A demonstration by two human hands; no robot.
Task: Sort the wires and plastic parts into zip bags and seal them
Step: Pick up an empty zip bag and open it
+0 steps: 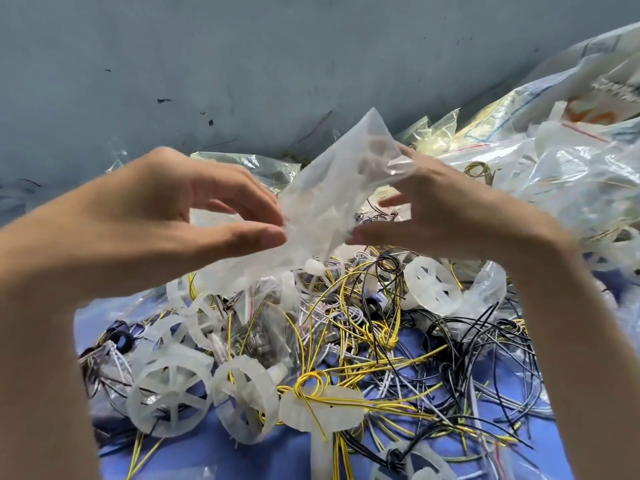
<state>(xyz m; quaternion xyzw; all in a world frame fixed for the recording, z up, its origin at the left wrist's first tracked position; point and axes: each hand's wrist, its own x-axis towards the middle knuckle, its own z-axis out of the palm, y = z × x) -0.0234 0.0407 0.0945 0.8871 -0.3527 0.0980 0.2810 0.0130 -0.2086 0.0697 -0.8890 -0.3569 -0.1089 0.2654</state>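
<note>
Both forearms raised, converging; left hand (180, 216) thumb and fingertips pinch zip bag (332, 188) edge; right hand (450, 209) fingers blurred, apparently gripping same bag.

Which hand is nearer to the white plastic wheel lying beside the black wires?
Right. The right hand grips the clear bag just above the white wheel. The left hand pinches the bag's opposite edge, farther off to the wheel's left.

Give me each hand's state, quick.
Left hand: pinches the zip bag at its edge.
Right hand: holds the same zip bag, fingers partly behind it.
</note>
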